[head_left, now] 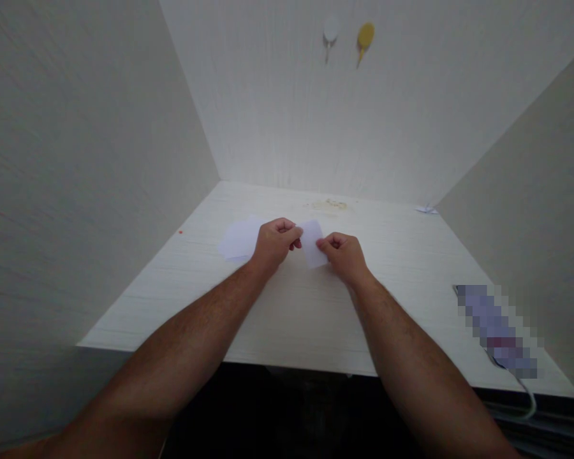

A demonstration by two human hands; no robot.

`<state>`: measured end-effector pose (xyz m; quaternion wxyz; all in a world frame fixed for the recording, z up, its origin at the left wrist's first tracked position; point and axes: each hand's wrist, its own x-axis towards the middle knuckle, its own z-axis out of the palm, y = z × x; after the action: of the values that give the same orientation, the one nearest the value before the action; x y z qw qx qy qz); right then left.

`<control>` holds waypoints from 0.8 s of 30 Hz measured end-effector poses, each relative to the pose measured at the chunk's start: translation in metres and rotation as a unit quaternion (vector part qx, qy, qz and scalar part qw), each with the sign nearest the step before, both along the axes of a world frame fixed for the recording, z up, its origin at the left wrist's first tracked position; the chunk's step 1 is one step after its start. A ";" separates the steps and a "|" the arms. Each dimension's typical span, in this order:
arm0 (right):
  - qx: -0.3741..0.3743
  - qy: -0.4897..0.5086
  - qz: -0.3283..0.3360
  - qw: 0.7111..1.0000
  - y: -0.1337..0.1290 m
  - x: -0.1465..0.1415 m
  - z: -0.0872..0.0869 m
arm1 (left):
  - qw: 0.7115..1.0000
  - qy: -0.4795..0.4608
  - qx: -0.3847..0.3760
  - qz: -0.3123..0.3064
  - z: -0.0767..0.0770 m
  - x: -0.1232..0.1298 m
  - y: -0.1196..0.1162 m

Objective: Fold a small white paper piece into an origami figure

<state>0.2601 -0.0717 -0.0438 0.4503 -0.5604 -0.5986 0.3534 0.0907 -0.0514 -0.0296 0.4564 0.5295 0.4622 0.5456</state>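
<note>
A small white paper (314, 245) is held a little above the white table, between both hands. My left hand (278, 241) pinches its upper left edge between thumb and fingers. On the paper's right edge, my right hand (342, 252) grips with thumb and curled fingers. Several white sheets (240, 240) lie loosely stacked on the table just left of my left hand, which partly covers them.
The white table (287, 325) has walls on three sides. A blurred-out device (495, 328) with a cable lies at the right. A small folded white piece (426, 210) sits in the back right corner. Two hooks, white (330, 30) and yellow (365, 36), hang on the back wall.
</note>
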 end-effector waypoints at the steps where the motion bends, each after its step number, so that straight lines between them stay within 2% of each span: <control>1: 0.001 -0.002 -0.002 1.000 0.000 0.000 0.000 | 1.000 -0.002 -0.001 0.002 0.000 0.000 0.000; 8: -0.033 0.072 0.044 0.996 0.003 0.001 -0.002 | 0.999 -0.016 0.008 0.047 -0.002 -0.002 0.006; 10: -0.042 0.067 0.045 0.996 0.004 0.002 -0.002 | 0.997 -0.023 0.017 0.068 -0.003 -0.004 0.007; 17: -0.019 -0.089 0.019 0.996 0.003 0.002 0.001 | 0.996 -0.031 0.027 0.078 -0.004 -0.003 0.009; 22: 0.038 -0.221 0.020 0.974 0.001 0.002 0.004 | 0.994 -0.054 0.013 0.097 -0.004 -0.003 0.011; 24: 0.052 -0.243 0.016 0.968 0.000 0.002 0.004 | 0.993 -0.066 0.003 0.095 -0.003 -0.002 0.012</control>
<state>0.2620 -0.0718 -0.0396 0.3137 -0.5955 -0.7169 0.1821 0.0887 -0.0396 -0.0324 0.4300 0.4473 0.4778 0.6218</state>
